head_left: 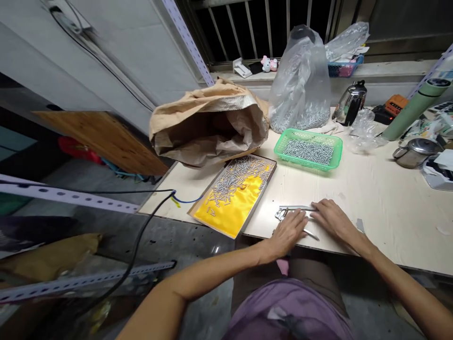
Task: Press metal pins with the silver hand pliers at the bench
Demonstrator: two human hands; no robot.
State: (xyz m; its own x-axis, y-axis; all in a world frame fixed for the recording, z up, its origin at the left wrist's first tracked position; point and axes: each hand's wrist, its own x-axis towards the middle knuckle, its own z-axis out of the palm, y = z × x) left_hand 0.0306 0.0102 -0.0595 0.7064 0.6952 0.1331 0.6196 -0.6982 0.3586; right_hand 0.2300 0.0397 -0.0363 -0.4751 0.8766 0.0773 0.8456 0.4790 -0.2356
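Note:
At the table's front edge lies a silvery two-handled metal tool (283, 213), like pliers or a hand riveter, with its handles spread apart. My left hand (289, 229) lies over the middle of it, fingers together on the tool and partly hiding it. Between the thumb and fingers of my right hand (331, 217) is the end of the upper handle. To the left, a shallow tray (254, 210) lined with yellow cloth (233, 215) holds a heap of small metal pins (235, 177). More such pins (307, 151) fill a green plastic basket (339, 150) farther back.
An open brown paper sack (208, 127) lies behind the tray. Behind the basket stands a clear plastic bag (300, 80) with small metal pieces in its bottom. A metal kettle (350, 101), green flask (414, 111) and lidded metal cup (415, 153) are at the right.

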